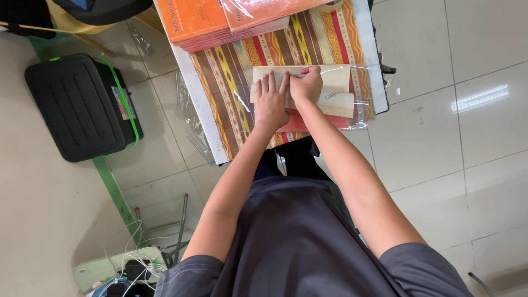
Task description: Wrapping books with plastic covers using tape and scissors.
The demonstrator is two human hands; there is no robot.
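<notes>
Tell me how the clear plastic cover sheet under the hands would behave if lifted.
The clear plastic cover sheet is probably floppy and light: it lies thin and wrinkled at its edge. Its glossy surface suggests it may be slippery. The left hand presses flat on it and the right hand rests fisted, perhaps because it shifts easily.

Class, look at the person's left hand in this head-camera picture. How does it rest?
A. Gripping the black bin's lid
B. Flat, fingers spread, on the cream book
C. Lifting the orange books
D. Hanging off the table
B: the left hand lies palm down with fingers spread on the cream book, beside the fisted right hand.
</notes>
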